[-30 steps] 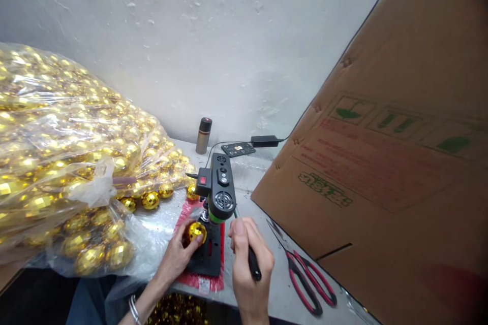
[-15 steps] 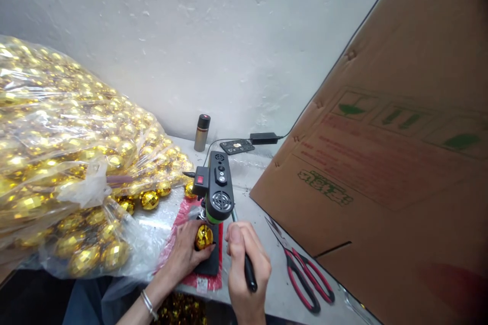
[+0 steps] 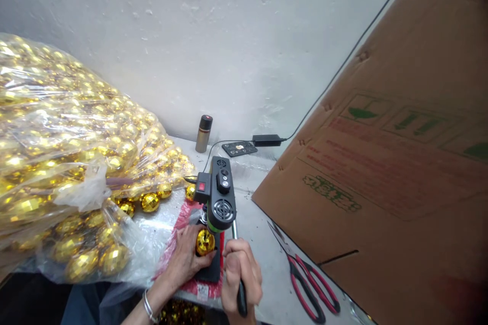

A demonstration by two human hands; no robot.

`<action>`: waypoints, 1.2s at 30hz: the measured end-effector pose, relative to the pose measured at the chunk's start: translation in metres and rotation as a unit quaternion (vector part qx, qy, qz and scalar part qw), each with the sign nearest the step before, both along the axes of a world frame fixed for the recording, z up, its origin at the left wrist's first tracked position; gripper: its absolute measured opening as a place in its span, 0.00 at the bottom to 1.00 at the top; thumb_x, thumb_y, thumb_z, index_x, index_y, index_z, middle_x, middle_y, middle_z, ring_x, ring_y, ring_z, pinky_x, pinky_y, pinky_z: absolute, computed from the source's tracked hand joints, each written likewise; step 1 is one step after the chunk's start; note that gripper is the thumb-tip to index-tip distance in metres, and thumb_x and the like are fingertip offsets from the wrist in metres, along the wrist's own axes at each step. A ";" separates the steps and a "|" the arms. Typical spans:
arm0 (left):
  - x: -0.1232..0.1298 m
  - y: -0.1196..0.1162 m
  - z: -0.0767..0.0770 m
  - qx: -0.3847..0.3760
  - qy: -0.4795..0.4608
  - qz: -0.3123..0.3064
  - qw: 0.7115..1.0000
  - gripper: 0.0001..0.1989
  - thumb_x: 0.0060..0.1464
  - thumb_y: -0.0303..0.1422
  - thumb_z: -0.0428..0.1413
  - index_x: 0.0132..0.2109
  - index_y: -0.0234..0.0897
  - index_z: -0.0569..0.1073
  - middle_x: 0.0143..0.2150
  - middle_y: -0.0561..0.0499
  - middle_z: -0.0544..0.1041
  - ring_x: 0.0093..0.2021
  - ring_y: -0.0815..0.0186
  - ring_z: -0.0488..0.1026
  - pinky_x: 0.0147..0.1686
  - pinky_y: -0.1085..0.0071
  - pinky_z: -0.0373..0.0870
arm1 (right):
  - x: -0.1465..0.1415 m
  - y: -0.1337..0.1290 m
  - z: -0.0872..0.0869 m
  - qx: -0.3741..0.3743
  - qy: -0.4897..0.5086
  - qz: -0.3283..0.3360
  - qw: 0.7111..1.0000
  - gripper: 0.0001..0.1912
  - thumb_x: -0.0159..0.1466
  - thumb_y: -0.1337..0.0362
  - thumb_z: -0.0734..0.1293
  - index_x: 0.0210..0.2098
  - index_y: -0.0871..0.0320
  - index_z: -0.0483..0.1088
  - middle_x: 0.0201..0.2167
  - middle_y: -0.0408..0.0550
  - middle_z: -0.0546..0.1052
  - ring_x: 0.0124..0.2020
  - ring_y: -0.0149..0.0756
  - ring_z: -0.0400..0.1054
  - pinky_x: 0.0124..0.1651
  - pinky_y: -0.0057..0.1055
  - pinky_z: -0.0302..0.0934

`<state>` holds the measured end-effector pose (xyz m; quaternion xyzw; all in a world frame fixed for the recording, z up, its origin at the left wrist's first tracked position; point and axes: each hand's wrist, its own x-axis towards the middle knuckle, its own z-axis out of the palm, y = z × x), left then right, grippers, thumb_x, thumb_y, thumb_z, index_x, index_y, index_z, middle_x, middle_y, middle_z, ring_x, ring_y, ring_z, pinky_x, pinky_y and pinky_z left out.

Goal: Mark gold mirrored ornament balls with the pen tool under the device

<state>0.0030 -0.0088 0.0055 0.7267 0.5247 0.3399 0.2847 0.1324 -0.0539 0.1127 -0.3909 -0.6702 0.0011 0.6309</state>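
Observation:
In the head view, my left hand (image 3: 187, 251) grips a shiny gold faceted ball ornament (image 3: 206, 242) between thumb and fingers. The ball sits under the head of a small black bench press (image 3: 222, 188), above its black base (image 3: 209, 272). My right hand (image 3: 241, 275) is wrapped round the black-gripped lever (image 3: 241, 298) at the press's right side. A red switch (image 3: 202, 186) shows on the box at the press's left. Pink-red wrapping (image 3: 175, 246) lies beneath the base.
A clear bag of gold balls (image 3: 87, 127) fills the left. Red-and-black scissors (image 3: 305, 274) lie at right before a large cardboard box (image 3: 373, 162). Behind stand a bottle (image 3: 204, 133), a dark phone-like slab (image 3: 239, 149) and a power adapter (image 3: 267, 140). Loose balls (image 3: 150, 202) lie by the bag.
My right hand has moved slightly down and left with the lever, which hangs lower and more upright. The gold ball stays in my left hand. The whole view has shifted a little.

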 end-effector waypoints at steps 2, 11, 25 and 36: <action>0.000 0.000 0.001 0.000 0.000 0.002 1.000 0.19 0.52 0.38 0.64 0.51 0.41 0.74 0.45 0.47 0.79 0.47 0.51 0.73 0.50 0.55 0.66 | -0.002 0.002 -0.003 0.018 0.016 -0.010 1.000 0.14 0.70 0.75 0.55 0.30 0.55 0.60 0.27 0.41 0.66 0.26 0.28 0.63 0.29 0.26 0.58; 0.001 0.000 0.001 0.004 0.005 0.012 1.000 0.18 0.51 0.39 0.65 0.48 0.40 0.74 0.42 0.48 0.78 0.45 0.51 0.74 0.50 0.55 0.67 | -0.004 0.005 -0.017 0.030 0.047 -0.024 0.998 0.14 0.70 0.74 0.57 0.29 0.55 0.61 0.26 0.41 0.68 0.26 0.29 0.63 0.30 0.28 0.58; 0.004 0.002 0.002 -0.010 -0.019 0.019 1.000 0.20 0.48 0.36 0.65 0.49 0.40 0.75 0.44 0.45 0.79 0.48 0.49 0.75 0.51 0.51 0.66 | -0.008 0.008 -0.025 0.051 0.048 -0.063 0.996 0.14 0.71 0.72 0.57 0.29 0.54 0.61 0.24 0.39 0.67 0.24 0.31 0.62 0.36 0.34 0.63; 0.007 0.003 0.002 -0.009 -0.008 0.020 1.000 0.20 0.46 0.33 0.64 0.49 0.39 0.75 0.45 0.44 0.80 0.48 0.49 0.75 0.51 0.51 0.67 | -0.005 0.009 -0.032 0.064 0.016 -0.060 0.996 0.15 0.72 0.72 0.56 0.29 0.54 0.61 0.25 0.39 0.68 0.25 0.30 0.63 0.39 0.33 0.64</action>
